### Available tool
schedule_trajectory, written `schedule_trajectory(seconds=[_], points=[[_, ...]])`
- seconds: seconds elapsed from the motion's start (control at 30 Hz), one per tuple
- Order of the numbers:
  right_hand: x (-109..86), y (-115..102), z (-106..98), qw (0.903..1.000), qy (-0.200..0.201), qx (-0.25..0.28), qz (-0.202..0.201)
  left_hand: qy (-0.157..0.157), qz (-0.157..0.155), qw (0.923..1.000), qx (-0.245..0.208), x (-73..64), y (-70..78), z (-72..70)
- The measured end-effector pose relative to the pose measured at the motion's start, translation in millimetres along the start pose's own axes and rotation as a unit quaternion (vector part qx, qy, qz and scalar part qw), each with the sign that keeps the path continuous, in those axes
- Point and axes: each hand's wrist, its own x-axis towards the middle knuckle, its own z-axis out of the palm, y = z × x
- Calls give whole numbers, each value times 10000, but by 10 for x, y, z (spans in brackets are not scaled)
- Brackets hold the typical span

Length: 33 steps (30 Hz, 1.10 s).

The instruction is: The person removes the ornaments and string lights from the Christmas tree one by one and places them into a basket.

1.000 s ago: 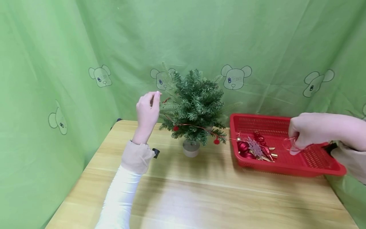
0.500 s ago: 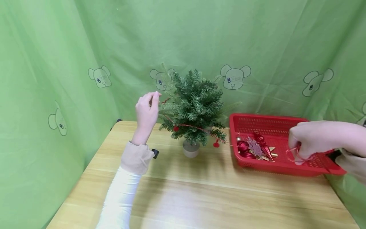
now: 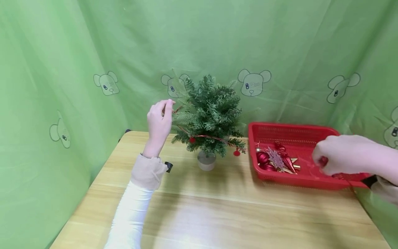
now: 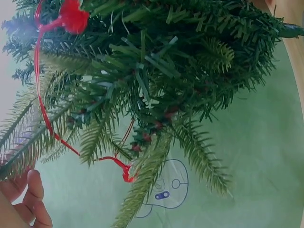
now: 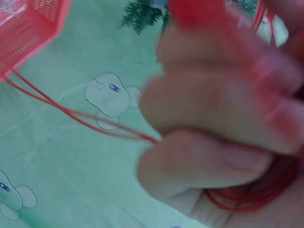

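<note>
A small artificial Christmas tree (image 3: 212, 110) stands upright in a pale pot (image 3: 206, 162). Left of it, my left hand (image 3: 160, 119) pinches the tip of a pale green branch (image 4: 28, 137) between curled fingers and thumb. Across the tree's lower front runs a red string garland (image 3: 214, 137) with red pompoms (image 3: 237, 153); in the left wrist view more of it loops through the branches. Over the basket's right part, my right hand (image 3: 345, 154) grips the gathered garland, its strands (image 5: 80, 118) trailing from the fist. A blurred red pompom (image 5: 199, 14) shows at the knuckles.
A red plastic basket (image 3: 295, 128) sits right of the tree. Inside lie red shiny baubles (image 3: 262, 157), a pinkish snowflake ornament (image 3: 275, 159) and a gold star (image 3: 295, 166). The wooden table (image 3: 192, 214) spreads in front; a green curtain (image 3: 199, 34) with bear prints hangs behind.
My right hand has moved a little down and toward the front over the basket, still gripping the garland. My left hand stays almost where it was.
</note>
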Motion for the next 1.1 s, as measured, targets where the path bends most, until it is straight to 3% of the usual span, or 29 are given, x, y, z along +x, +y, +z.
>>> schedule_trajectory(seconds=[0.1, 0.2, 0.27, 0.43, 0.5, 0.57, 0.67, 0.73, 0.8, 0.93, 1.0, 1.07, 1.1], points=[[3, 2, -93, 9961, 774, -35, 427, -51, 52, 10000, -21, -13, 15, 4], [-15, -70, -192, 9798, 1745, 121, 968, -116, 213, 9997, -54, -25, 10, 3], [-27, -136, -240, 9606, 2523, 227, 1146, -133, 355, 9993, -68, -35, 1, 6], [-42, -293, -295, 8999, 4161, 303, 1272, -222, 607, 9978, -129, -70, -33, 22], [-34, -323, -310, 8705, 4751, 303, 1246, -279, 657, 9974, -75, -91, -43, 21], [-14, -338, -325, 8333, 5389, 332, 1182, -338, 736, 9967, 44, -117, -45, 15], [17, -384, -364, 7765, 6181, 723, 993, -485, 894, 9945, 229, -153, -51, -5], [33, -429, -396, 7459, 6505, 1146, 854, -597, 1014, 9925, 344, -174, -57, -20], [47, -484, -423, 7175, 6738, 1595, 752, -688, 1115, 9904, 436, -187, -72, -30], [49, -614, -447, 6762, 6946, 2379, 603, -763, 1240, 9881, 493, -188, -117, -42], [42, -698, -454, 6535, 6883, 3120, 421, -802, 1272, 9875, 479, -182, -149, -41], [42, -797, -476, 6088, 6747, 4172, 86, -851, 1294, 9868, 466, -175, -185, -37], [49, -849, -493, 5773, 6670, 4707, -135, -879, 1298, 9866, 451, -172, -199, -37]])
